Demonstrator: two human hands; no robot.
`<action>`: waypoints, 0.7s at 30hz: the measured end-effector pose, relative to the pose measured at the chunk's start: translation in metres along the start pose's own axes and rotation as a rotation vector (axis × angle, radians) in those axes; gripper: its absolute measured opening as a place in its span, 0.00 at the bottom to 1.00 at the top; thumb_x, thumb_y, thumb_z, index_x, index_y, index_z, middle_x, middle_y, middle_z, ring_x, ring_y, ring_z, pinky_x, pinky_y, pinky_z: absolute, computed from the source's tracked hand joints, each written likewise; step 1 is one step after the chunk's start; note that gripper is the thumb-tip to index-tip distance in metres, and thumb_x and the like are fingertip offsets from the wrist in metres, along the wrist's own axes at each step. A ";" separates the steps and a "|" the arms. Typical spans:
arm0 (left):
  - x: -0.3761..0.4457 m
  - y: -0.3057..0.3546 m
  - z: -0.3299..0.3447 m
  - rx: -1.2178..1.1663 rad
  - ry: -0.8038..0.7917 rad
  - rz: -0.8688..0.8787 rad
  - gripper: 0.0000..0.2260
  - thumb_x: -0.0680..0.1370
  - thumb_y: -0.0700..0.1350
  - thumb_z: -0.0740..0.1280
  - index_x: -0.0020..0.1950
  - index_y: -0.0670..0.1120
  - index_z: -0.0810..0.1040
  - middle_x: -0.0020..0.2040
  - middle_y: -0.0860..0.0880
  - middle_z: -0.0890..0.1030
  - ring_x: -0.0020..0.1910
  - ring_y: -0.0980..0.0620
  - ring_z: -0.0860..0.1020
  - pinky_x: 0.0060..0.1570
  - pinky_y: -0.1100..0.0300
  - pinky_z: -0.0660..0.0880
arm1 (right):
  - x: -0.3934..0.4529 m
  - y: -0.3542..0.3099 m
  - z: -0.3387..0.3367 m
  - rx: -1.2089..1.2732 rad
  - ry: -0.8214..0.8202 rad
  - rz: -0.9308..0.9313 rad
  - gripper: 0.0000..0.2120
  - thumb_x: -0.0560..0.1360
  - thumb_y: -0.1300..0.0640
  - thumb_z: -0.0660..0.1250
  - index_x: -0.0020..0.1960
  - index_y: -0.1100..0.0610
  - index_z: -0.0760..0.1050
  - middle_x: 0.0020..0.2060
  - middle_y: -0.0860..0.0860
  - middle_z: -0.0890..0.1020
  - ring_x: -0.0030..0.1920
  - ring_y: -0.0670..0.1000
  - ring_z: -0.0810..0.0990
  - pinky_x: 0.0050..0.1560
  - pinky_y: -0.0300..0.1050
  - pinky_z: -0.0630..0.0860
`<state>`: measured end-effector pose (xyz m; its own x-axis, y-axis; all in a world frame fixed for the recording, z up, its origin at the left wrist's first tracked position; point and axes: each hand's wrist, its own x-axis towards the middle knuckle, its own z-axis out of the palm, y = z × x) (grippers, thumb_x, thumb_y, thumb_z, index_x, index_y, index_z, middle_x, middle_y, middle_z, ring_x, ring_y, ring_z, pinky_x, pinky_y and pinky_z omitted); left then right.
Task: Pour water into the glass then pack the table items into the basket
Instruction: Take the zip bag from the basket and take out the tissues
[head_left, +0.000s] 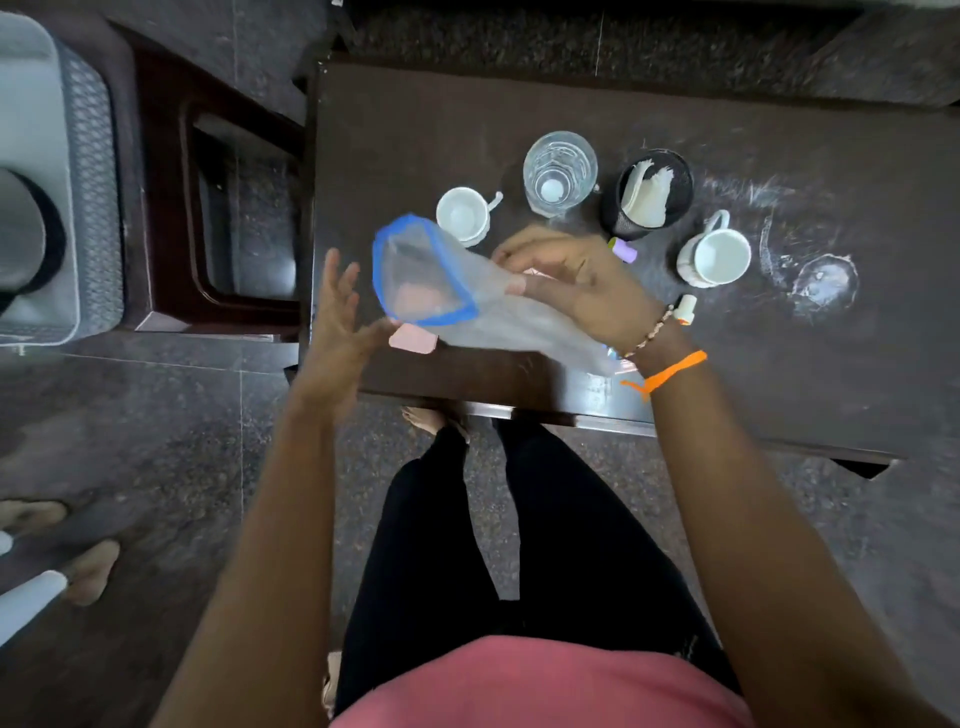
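Head view: packing step under way, right hand (576, 283) pinching a clear blue-rimmed pouch (441, 280) above the worktop (415, 114), left hand (337, 312) spread empty beside it, glass (560, 172) beyond, basket (62, 182) well left; next, bag the small items.

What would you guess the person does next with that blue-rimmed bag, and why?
Probably the left hand grips the blue rim to hold the mesh bag open. The right hand holds the bag alone, the left is open beside its mouth, and small items lie loose on the table.
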<state>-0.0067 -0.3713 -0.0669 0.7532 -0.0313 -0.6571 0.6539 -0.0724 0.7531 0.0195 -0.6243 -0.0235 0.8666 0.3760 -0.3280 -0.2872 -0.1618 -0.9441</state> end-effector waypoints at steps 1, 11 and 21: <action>0.003 0.006 -0.006 0.025 -0.069 0.007 0.39 0.72 0.39 0.68 0.77 0.53 0.50 0.77 0.48 0.58 0.75 0.50 0.59 0.70 0.53 0.62 | -0.001 -0.002 -0.001 0.058 -0.035 0.007 0.07 0.72 0.64 0.65 0.48 0.60 0.78 0.46 0.52 0.78 0.45 0.36 0.75 0.50 0.29 0.70; -0.011 0.039 0.006 -0.316 -0.175 0.112 0.15 0.82 0.44 0.52 0.56 0.48 0.78 0.55 0.50 0.82 0.59 0.51 0.77 0.64 0.52 0.72 | 0.004 0.018 -0.007 0.251 0.232 0.022 0.11 0.70 0.66 0.66 0.53 0.67 0.77 0.45 0.47 0.79 0.49 0.44 0.76 0.57 0.41 0.70; -0.025 0.002 0.007 -0.141 -0.310 0.102 0.45 0.58 0.62 0.77 0.69 0.46 0.65 0.67 0.53 0.74 0.70 0.52 0.67 0.68 0.57 0.66 | 0.018 0.038 0.008 0.272 0.385 0.120 0.13 0.73 0.69 0.62 0.40 0.54 0.81 0.33 0.40 0.83 0.39 0.39 0.78 0.45 0.32 0.74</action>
<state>-0.0247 -0.3776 -0.0492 0.7719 -0.3335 -0.5413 0.5963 0.0846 0.7983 0.0209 -0.6163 -0.0655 0.8941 -0.0036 -0.4478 -0.4461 0.0800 -0.8914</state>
